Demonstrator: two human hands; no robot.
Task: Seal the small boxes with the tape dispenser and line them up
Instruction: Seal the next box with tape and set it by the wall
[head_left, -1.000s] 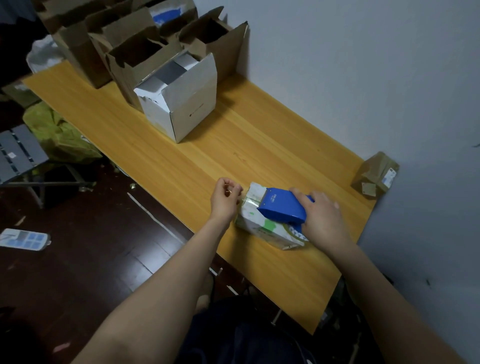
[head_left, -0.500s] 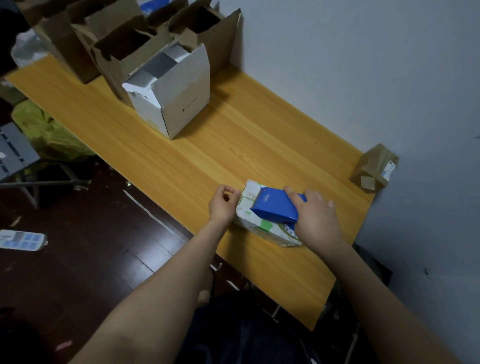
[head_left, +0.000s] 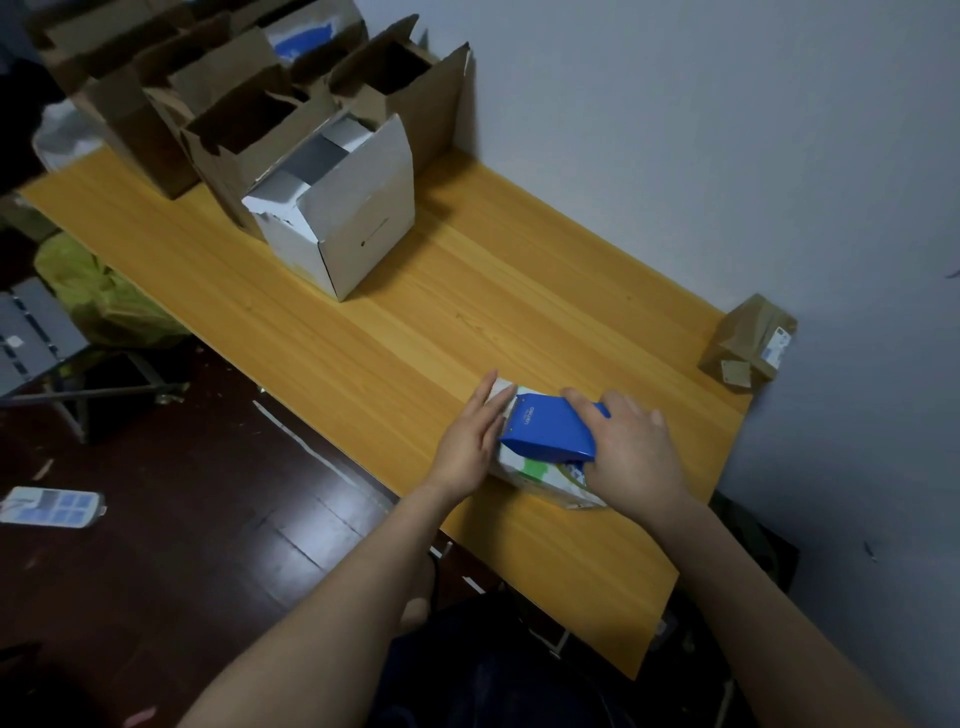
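A small white box with green print (head_left: 535, 475) lies near the front edge of the wooden table (head_left: 395, 332). A blue tape dispenser (head_left: 548, 428) rests on top of the box, and my right hand (head_left: 631, 449) grips it from the right. My left hand (head_left: 475, 436) lies flat with fingers straight against the box's left end. Much of the box is hidden under the dispenser and my hands. A small brown taped box (head_left: 748, 340) sits at the table's far right corner by the wall.
An open white box (head_left: 337, 223) stands at the back left, with several open brown cardboard boxes (head_left: 234, 109) behind it. The wall runs along the table's right side. A dark floor with clutter lies to the left of the table edge.
My left hand went from a curled pinch at the box's left end to a flat hand pressed on it. The dispenser has slid left along the box top.
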